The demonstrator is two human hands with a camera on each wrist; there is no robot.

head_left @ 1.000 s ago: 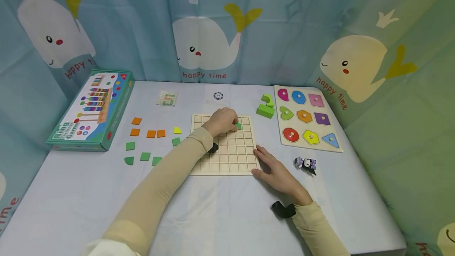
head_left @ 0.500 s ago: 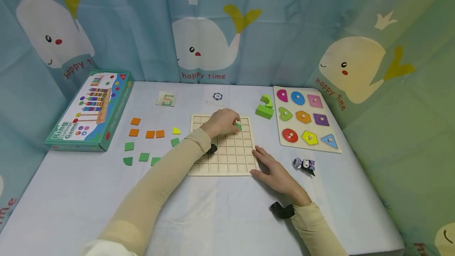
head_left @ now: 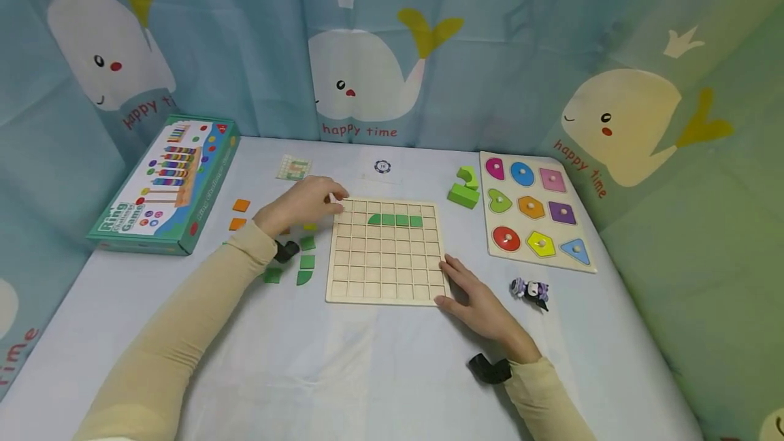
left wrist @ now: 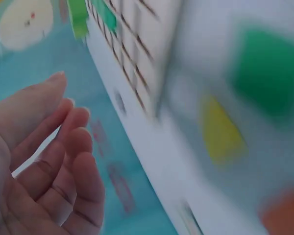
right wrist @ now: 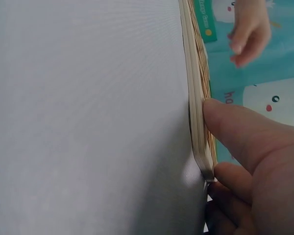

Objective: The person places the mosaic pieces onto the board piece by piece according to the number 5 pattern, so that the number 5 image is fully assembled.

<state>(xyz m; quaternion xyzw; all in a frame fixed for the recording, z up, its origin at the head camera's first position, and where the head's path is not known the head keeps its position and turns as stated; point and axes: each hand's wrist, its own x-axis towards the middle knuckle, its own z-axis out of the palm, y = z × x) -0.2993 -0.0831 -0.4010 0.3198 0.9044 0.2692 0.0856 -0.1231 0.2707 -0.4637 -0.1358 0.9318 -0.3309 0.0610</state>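
Observation:
A wooden grid board [head_left: 388, 273] lies on the white table, with a row of green tiles [head_left: 401, 220] in its upper part: a quarter-round at the left end and three squares. My left hand [head_left: 301, 201] hovers just off the board's upper left corner. Its fingers are loosely bent with nothing between them, as the left wrist view shows. At the lower right corner, my right hand [head_left: 480, 301] touches the board with extended fingers along the right edge and its thumb [right wrist: 235, 120] at the corner. Loose green tiles [head_left: 307, 262] and a yellow piece [left wrist: 218, 129] lie under and beside the left forearm.
Orange tiles [head_left: 241, 205] lie left of the board, some hidden by the left arm. A patterned card [head_left: 294, 167] and a round chip [head_left: 382, 167] sit behind. Green blocks [head_left: 463, 195], a shape puzzle [head_left: 539, 264] and a small figurine [head_left: 530, 292] stand right; a game box [head_left: 165, 186] is far left.
My left hand has left the green tile at the row's right end and swung left past the board's edge, uncovering the row. The right hand stays at the board's corner.

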